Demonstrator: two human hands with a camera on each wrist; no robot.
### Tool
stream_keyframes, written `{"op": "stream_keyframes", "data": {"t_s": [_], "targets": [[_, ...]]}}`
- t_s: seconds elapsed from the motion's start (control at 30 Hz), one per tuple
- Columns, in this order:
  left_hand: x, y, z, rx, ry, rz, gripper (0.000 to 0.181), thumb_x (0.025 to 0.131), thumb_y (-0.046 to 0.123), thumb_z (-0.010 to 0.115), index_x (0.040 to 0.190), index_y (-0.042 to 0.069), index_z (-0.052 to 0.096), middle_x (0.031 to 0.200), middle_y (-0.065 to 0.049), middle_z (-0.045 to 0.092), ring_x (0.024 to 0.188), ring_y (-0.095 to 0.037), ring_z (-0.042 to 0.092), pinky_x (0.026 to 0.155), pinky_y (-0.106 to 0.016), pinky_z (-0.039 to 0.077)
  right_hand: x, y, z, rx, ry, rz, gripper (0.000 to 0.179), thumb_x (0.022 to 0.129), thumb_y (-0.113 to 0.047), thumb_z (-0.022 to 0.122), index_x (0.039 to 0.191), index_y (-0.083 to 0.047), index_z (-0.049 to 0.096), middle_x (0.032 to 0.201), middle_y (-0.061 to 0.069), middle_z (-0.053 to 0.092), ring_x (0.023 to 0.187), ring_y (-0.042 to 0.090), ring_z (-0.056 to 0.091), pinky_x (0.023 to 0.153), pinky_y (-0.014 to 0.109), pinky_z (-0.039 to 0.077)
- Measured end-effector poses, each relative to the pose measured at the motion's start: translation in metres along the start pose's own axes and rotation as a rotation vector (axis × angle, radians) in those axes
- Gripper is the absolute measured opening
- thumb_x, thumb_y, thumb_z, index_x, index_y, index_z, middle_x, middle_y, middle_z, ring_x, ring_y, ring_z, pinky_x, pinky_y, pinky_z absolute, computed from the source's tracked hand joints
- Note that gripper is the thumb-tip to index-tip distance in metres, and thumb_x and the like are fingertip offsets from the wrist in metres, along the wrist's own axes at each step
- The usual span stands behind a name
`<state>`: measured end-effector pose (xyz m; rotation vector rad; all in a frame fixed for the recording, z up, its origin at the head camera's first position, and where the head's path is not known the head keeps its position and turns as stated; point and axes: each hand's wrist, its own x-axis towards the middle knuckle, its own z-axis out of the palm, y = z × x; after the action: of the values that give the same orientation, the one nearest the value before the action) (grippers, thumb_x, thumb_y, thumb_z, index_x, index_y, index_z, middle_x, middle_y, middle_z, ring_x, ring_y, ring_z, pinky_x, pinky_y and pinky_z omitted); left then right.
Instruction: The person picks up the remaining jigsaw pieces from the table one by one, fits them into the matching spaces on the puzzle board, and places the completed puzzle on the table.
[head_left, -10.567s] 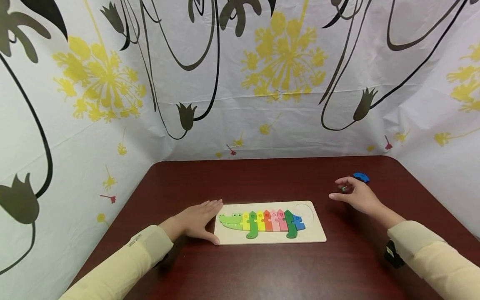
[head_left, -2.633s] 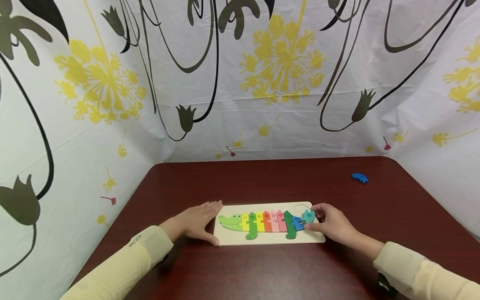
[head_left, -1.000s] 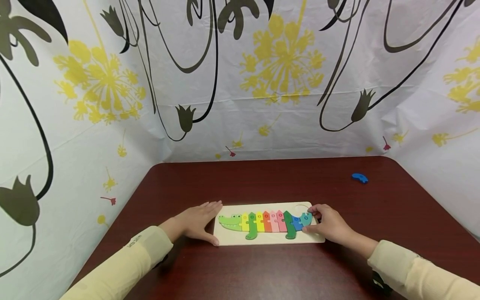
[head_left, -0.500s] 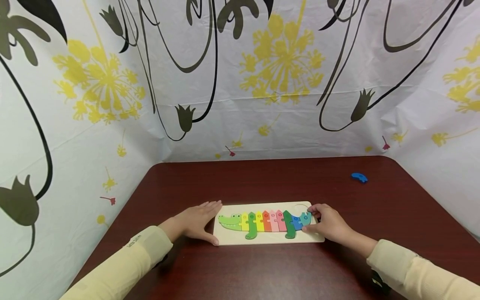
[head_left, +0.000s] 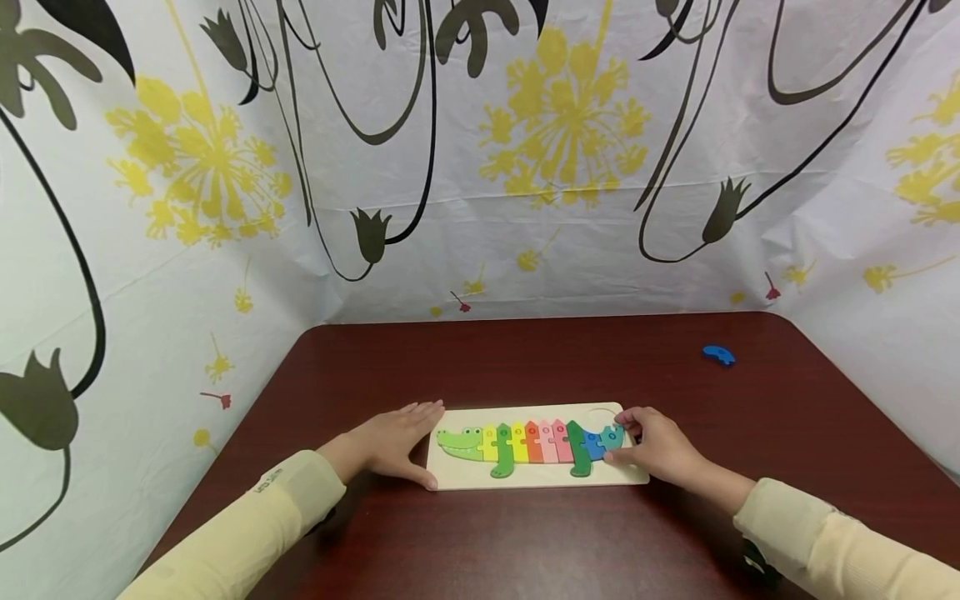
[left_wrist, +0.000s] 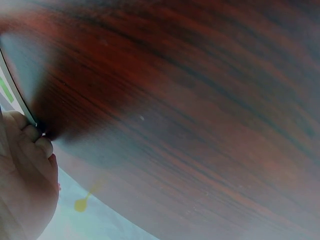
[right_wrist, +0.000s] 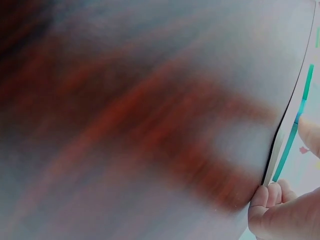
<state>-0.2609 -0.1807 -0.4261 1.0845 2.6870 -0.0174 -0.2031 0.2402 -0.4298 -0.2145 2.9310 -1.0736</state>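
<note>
A pale wooden puzzle board [head_left: 540, 481] lies on the table with a row of coloured crocodile pieces in it. My left hand [head_left: 390, 444] rests at the board's left end, fingers extended and thumb spread along the edge. At the right end, my right hand [head_left: 663, 448] pinches a teal puzzle piece [head_left: 613, 436] between thumb and fingers. That piece sits against the blue leg-side piece [head_left: 594, 447], and the fingers partly cover its right side. In the right wrist view the fingers [right_wrist: 272, 195] touch the board's edge [right_wrist: 271, 165].
One curved blue puzzle piece [head_left: 719, 356] lies alone at the back right of the dark red table [head_left: 480, 358]. Beyond the table hangs a white cloth [head_left: 450, 167] with yellow and grey plant prints. A round outline shows at the board's upper right.
The right hand came from the back right to the board with the teal piece. It then shifted slightly left, setting the piece against the blue one. The left hand stayed put.
</note>
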Motion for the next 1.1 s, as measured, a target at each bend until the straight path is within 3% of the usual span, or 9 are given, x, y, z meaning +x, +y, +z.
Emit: {"op": "stream_keyframes", "data": {"t_s": [0.43, 1.1], "targets": [[-0.001, 0.0, -0.001, -0.003, 0.012, 0.03, 0.12, 0.073, 0.086, 0.049, 0.156, 0.006, 0.014, 0.162, -0.007, 0.013, 0.146, -0.021, 0.013, 0.117, -0.036, 0.017, 0.001, -0.005, -0.007, 0.022, 0.018, -0.004, 0.058, 0.073, -0.025, 0.087, 0.112, 0.009, 0.06, 0.097, 0.01, 0.058, 0.087, 0.025, 0.054, 0.073, 0.038, 0.049], [-0.001, 0.001, -0.002, -0.004, 0.002, 0.009, 0.12, 0.072, 0.087, 0.049, 0.157, 0.009, 0.014, 0.162, -0.005, 0.013, 0.147, -0.018, 0.012, 0.116, -0.036, 0.018, 0.012, 0.01, -0.033, 0.089, 0.05, 0.027, 0.066, 0.083, -0.031, 0.079, 0.128, 0.009, 0.052, 0.121, 0.027, 0.055, 0.107, 0.039, 0.053, 0.086, 0.051, 0.049]]}}
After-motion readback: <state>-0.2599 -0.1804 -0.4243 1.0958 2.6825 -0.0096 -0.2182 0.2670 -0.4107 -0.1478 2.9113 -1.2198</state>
